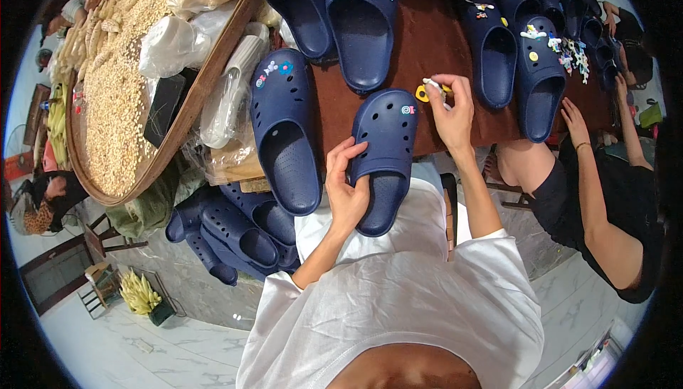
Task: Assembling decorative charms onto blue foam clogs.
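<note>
The left hand (346,181) grips a smooth, holey blue clog (384,129) in the middle. At one o'clock, the right hand (454,110) touches yellow charms (421,93); I can't tell its grip. At ten, bumpy kernels (110,154) lie in a curvy brown tray (193,116).

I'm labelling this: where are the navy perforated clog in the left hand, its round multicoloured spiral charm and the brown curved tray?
Navy perforated clog (386,153), head view: its upper.
Round multicoloured spiral charm (408,110), head view: its centre.
Brown curved tray (182,123), head view: its right rim.
</note>
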Tool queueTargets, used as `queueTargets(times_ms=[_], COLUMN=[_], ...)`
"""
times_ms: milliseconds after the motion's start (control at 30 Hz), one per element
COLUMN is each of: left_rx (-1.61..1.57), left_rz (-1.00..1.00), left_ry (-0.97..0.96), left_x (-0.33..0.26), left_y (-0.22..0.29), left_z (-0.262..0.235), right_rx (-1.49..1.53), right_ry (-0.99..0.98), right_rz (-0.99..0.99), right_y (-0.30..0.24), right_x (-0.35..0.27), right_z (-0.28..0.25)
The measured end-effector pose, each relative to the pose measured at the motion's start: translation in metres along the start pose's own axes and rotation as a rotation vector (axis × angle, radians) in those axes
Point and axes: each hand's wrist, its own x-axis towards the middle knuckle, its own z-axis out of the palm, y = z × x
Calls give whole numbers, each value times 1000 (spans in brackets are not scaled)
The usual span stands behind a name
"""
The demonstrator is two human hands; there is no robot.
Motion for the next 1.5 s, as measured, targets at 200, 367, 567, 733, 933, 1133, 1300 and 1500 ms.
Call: queueTargets(times_ms=[200, 367, 567, 733, 933, 1133, 1300, 1500], left_rx=[-12, 24, 37, 35, 55, 49, -17, -55], left_rz=[30, 31, 27, 46, 55, 49, 12, 19], left_ry=[40, 20, 9, 12, 10, 41, 49, 63], left_x=[-2, 0, 0, 0, -1, -2, -1, -2], left_y=[-3, -1, 2, 1, 3, -2, -1, 3], left_z=[5, 3, 3, 5, 5, 6, 4, 2], right_rx=[18, -109, -357, -444, -454, -410, -197, -165], right_ry=[-360, -421, -375, -366, -390, -375, -247, -205], right_rz=[155, 247, 56, -3, -70, -42, -64, -49], right_y=[-36, -44, -44, -43, -37, -22, -6, -6], right_x=[-20, -15, -15, -13, -12, -8, -20, -19], right_z=[-3, -4, 5, 9, 10, 11, 9, 4])
